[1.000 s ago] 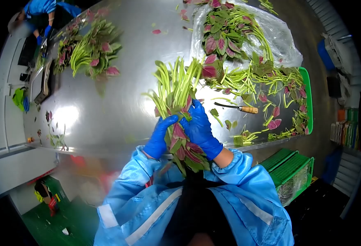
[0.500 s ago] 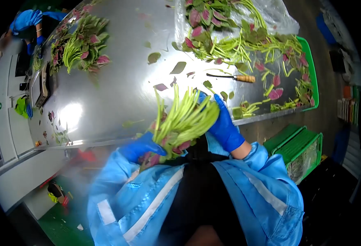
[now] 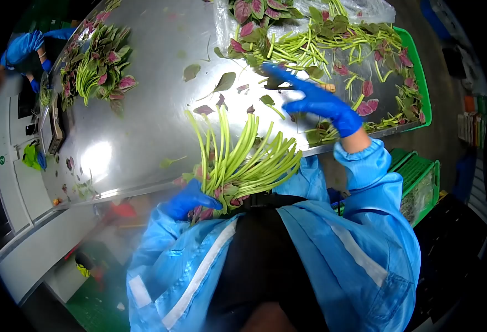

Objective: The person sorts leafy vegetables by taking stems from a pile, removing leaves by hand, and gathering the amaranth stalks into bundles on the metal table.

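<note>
My left hand (image 3: 190, 201), in a blue glove, is closed around the leafy end of a bunch of amaranth greens (image 3: 237, 155). The pale green stems fan out up and to the right, close to my body at the table edge. My blue-gloved right hand (image 3: 316, 102) is open over the table with its fingers stretched out to the left. Just beyond it shows the wooden handle of a knife (image 3: 327, 87); the hand covers most of the rest. Loose amaranth leaves (image 3: 225, 82) lie left of that hand.
More amaranth (image 3: 310, 47) lies beside clear plastic (image 3: 365, 14) at the far right, within a green rim (image 3: 420, 83). Another bunch (image 3: 97, 66) rests on the steel table (image 3: 155, 50) at left, near a co-worker in blue (image 3: 25, 48). Green crates (image 3: 417, 180) stand below right.
My right hand has let go of the stems, moved up and to the right, and opened near the knife. The stems have spread apart while my left hand keeps hold of the bunch.
</note>
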